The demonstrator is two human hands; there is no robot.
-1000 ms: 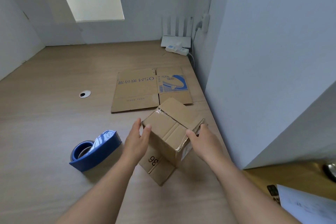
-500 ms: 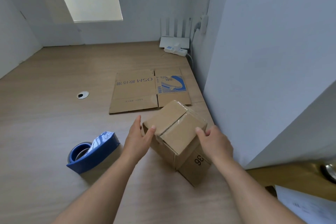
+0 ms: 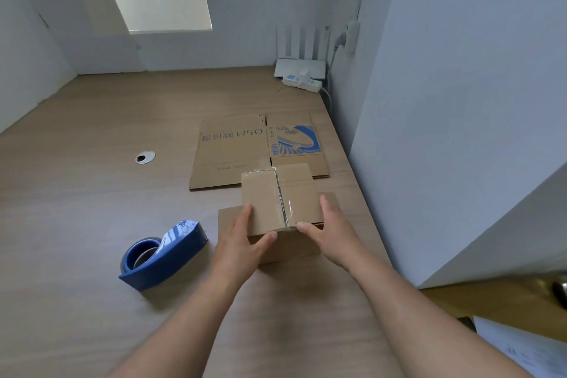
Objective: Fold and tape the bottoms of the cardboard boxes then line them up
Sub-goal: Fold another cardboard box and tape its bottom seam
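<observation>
Turned square-on: small brown cardboard box [image 3: 264,196], seam taped; left hand [image 3: 242,242] and right hand [image 3: 333,230] clasped its sides, fingers together; lining-up judged next.

Taped box [image 3: 276,196] on the desk [image 3: 92,209], with the left hand [image 3: 242,242] gripping its left side and the right hand [image 3: 329,230] its right. The tape dispenser [image 3: 159,255] lies just left of the left hand. A flattened carton [image 3: 233,153] lies behind the box. The cable hole [image 3: 145,157] is further left, and the power strip [image 3: 302,83] and router [image 3: 299,66] are in the far right corner.
</observation>
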